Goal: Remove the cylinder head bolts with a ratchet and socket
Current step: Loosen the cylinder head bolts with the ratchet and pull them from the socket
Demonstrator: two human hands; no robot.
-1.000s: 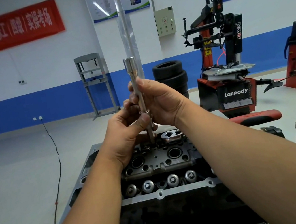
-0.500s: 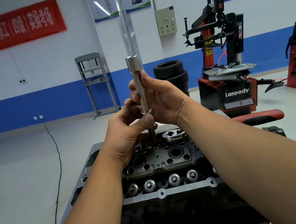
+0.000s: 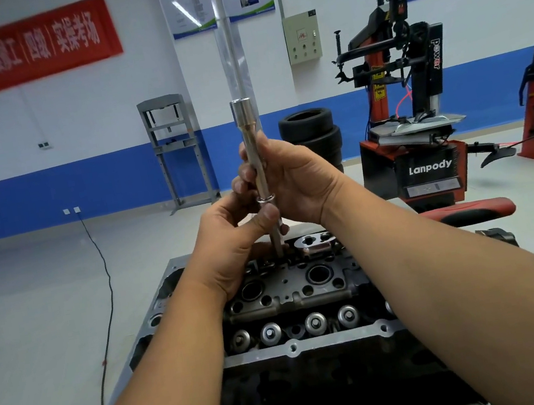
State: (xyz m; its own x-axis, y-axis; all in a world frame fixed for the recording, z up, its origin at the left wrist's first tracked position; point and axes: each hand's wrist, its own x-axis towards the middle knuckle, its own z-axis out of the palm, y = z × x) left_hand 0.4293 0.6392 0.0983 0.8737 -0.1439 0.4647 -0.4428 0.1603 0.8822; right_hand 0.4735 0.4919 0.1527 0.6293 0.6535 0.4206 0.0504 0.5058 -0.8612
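A long silver socket extension (image 3: 251, 156) stands upright above the cylinder head (image 3: 288, 284). My right hand (image 3: 297, 180) grips its shaft from the right. Below a washer-like flange (image 3: 265, 198), a thin bolt shank (image 3: 277, 239) runs down into the far side of the head. My left hand (image 3: 230, 242) pinches that shank just under the flange, thumb in front. The shank's lower end is hidden among the head's parts. No ratchet handle is visible on the extension's top end (image 3: 240, 112).
The head sits on a dark engine block with a grey gasket rim (image 3: 294, 348); a row of round valve caps (image 3: 315, 323) lies near me. Beyond are stacked tyres (image 3: 309, 133), a tyre changer (image 3: 423, 144), a grey press frame (image 3: 178, 153) and a floor cable (image 3: 103, 278).
The extension has risen very slightly. Both hands keep the same grips.
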